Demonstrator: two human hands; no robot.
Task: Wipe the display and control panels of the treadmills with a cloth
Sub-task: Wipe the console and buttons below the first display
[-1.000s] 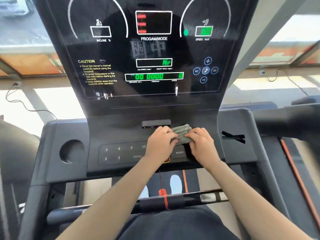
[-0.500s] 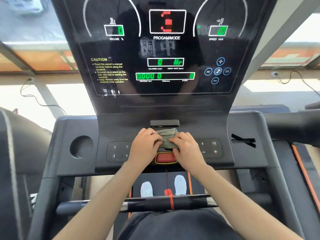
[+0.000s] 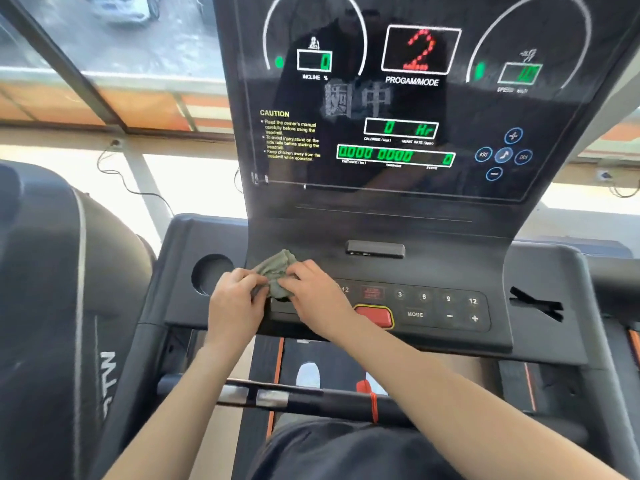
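A crumpled grey-green cloth (image 3: 277,268) lies on the left part of the treadmill's control panel (image 3: 436,306). My left hand (image 3: 233,303) grips its left side with curled fingers. My right hand (image 3: 315,292) holds its right side and covers the panel's left buttons. The red stop button (image 3: 374,315), the MODE key and the right number keys are uncovered. Above stands the dark glossy display (image 3: 398,109), lit with green digits and a red 2.
A round cup holder (image 3: 209,273) sits just left of my hands. A small black bar (image 3: 375,250) sticks out above the buttons. A handlebar with a red cord (image 3: 370,400) crosses below. Another dark treadmill (image 3: 52,306) stands at the left, windows behind.
Both hands have slid the cloth from the middle of the panel to its left side. The stop button and right keys are now uncovered. The red number on the display changed to 2.
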